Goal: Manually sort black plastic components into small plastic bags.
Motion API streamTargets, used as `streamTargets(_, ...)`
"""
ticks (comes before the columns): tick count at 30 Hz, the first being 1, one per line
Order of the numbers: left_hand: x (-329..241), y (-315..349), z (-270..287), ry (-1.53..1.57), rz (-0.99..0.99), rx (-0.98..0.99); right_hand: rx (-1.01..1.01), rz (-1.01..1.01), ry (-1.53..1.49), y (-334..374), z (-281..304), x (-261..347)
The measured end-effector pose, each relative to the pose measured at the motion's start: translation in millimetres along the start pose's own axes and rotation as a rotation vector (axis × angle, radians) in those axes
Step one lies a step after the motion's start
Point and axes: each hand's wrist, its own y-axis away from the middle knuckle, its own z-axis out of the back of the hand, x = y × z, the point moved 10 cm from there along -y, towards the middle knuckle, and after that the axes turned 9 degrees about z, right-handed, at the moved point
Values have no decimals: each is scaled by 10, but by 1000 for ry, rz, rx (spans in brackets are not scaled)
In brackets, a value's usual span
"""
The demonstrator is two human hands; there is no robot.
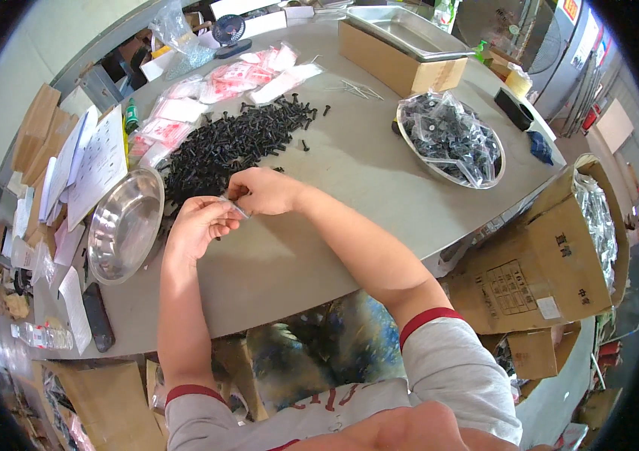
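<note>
Both hands meet over the table (349, 173), pinching a small clear bag (233, 206) between them: the left hand (197, 225) grips its near end, the right hand (265, 191) its far end. Just beyond the grip lies a heap of black screws (233, 143); left of it sits a steel bowl (124, 224).

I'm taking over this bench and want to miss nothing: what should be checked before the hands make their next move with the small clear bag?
1. Clear bag pinched by left hand and right hand: ok.
2. Bag mouth open: cannot tell.
3. Black screws piled just beyond the hands: ok.
4. Steel bowl left of the hands, empty: ok.
5. Screws in the bag: cannot tell.
</note>
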Motion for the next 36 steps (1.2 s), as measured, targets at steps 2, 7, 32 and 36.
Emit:
streamTargets(2, -45, -8, 51, 72, -86, -71, -23, 39, 42, 15, 50, 57)
streamTargets(7, -72, -51, 75, -27, -232, -207, -156, 188, 137, 47, 131, 315)
streamTargets(32, -168, -63, -23, -129, -377, -157, -125, 136, -139, 26, 183, 163)
streamTargets(36, -207, -66, -128, -200, -405, -118, -200, 113, -61, 19, 298, 78)
